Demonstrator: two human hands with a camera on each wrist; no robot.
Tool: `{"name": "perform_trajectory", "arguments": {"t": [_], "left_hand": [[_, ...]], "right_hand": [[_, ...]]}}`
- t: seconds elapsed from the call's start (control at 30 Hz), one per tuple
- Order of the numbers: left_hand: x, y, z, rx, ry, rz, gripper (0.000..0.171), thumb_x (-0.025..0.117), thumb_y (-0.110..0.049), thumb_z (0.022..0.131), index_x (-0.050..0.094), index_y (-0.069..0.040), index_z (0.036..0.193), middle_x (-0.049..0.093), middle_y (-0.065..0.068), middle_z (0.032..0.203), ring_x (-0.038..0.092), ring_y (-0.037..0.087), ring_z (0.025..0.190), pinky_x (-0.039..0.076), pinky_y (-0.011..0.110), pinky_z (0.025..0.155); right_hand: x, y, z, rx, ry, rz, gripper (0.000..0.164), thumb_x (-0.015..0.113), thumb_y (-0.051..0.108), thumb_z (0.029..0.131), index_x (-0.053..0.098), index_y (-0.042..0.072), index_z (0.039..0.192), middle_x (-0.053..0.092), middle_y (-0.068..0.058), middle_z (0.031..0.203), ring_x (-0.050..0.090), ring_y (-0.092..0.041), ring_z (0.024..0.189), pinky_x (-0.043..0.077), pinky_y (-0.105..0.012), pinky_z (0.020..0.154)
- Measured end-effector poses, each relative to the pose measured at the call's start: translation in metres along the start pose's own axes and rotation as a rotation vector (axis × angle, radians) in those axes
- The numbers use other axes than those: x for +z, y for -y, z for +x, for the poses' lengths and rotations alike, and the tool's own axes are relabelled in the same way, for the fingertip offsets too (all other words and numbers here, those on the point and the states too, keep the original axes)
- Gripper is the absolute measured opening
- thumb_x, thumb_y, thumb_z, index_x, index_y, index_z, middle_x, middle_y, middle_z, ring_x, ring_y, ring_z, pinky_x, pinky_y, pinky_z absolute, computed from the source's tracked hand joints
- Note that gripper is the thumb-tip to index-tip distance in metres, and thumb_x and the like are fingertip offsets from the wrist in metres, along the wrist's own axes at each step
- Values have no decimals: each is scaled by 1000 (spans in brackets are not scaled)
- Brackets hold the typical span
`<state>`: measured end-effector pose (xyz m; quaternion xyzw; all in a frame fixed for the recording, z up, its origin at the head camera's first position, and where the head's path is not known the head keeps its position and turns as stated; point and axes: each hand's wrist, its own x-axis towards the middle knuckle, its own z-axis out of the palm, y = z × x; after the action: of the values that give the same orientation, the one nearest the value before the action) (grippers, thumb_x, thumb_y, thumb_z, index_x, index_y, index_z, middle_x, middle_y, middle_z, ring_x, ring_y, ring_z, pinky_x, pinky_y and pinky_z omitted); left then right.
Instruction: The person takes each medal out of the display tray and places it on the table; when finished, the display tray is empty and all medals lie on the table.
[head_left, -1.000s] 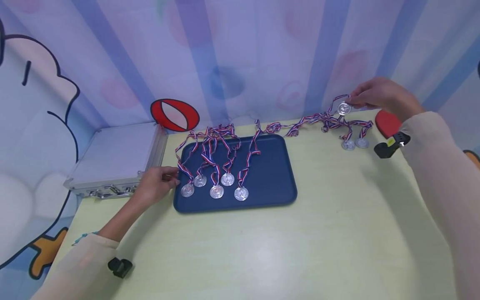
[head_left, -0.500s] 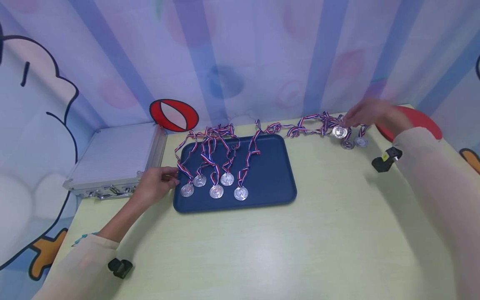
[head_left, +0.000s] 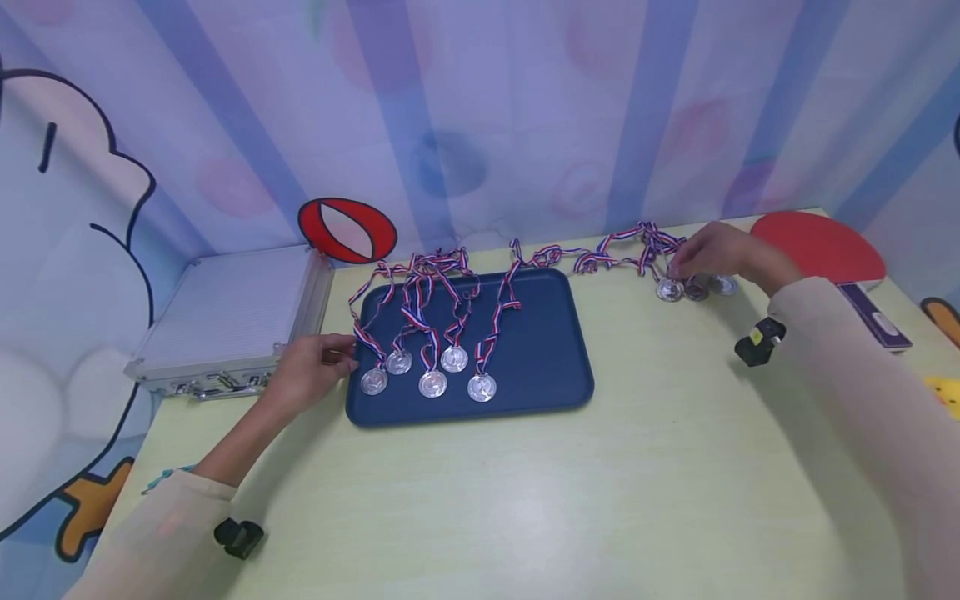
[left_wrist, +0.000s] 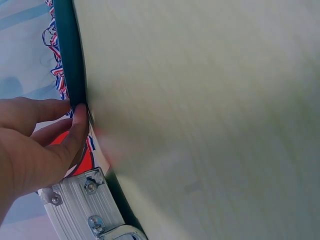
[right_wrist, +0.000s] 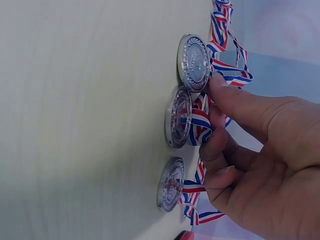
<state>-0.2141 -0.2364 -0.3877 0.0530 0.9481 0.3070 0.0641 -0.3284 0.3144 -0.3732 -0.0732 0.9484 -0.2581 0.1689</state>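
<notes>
My left hand [head_left: 311,371] pinches the left rim of a dark blue tray [head_left: 551,350] between thumb and fingers, as the left wrist view also shows. Several silver medals on striped red, white and blue ribbons lie on that tray, the rightmost medal [head_left: 482,387] near its middle. At the back right, my right hand [head_left: 716,252] holds a silver medal [right_wrist: 194,63] where its ribbon joins, low over the table. Two more medals lie beside it: a middle medal [right_wrist: 178,117] overlapping its edge, and an outer medal [right_wrist: 171,184] a little apart. My fingers partly hide their ribbons.
A silver aluminium case [head_left: 232,312] stands left of the tray. Tangled ribbons [head_left: 592,260] run along the table's back edge by the curtain. A red table tennis paddle [head_left: 817,246] lies at the far right, with a yellow thing [head_left: 947,396] at the frame's edge.
My right hand has lowered the medal from above the ribbons to the table, left of the other two, and moved toward me. The paddle shows more. My left hand stays put.
</notes>
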Motion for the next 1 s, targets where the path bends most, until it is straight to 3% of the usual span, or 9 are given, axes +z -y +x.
{"name": "perform_trajectory", "arguments": {"t": [0.17, 0.43, 0.7, 1.0], "left_hand": [[1, -1, 0, 1, -2, 3, 37, 62, -3, 85, 58, 5, 122, 66, 20, 106, 66, 30, 95, 55, 35, 75], [1, 0, 1, 0, -5, 10, 37, 61, -4, 86, 58, 4, 122, 66, 20, 106, 66, 30, 95, 55, 36, 75], [1, 0, -1, -8, -7, 15, 38, 61, -4, 86, 57, 3, 123, 66, 20, 107, 65, 30, 96, 56, 37, 77], [1, 1, 0, -7, -2, 8, 38, 60, -3, 87, 57, 3, 124, 66, 20, 109, 65, 30, 96, 55, 39, 80]], "right_hand": [[5, 0, 0, -36, -22, -35, 23, 64, 16, 85, 69, -1, 99, 67, -6, 84, 53, -21, 79, 44, -31, 69], [12, 3, -1, -17, -35, -52, 25, 65, 20, 85, 69, 1, 102, 67, -10, 90, 53, -23, 81, 45, -37, 72], [15, 9, 0, -36, -48, -103, 24, 66, 21, 82, 70, 4, 100, 66, -8, 88, 53, -21, 80, 43, -35, 70], [3, 18, -14, -31, -86, -39, 34, 64, 30, 87, 65, 5, 110, 61, -11, 92, 52, -25, 85, 45, -33, 65]]}}
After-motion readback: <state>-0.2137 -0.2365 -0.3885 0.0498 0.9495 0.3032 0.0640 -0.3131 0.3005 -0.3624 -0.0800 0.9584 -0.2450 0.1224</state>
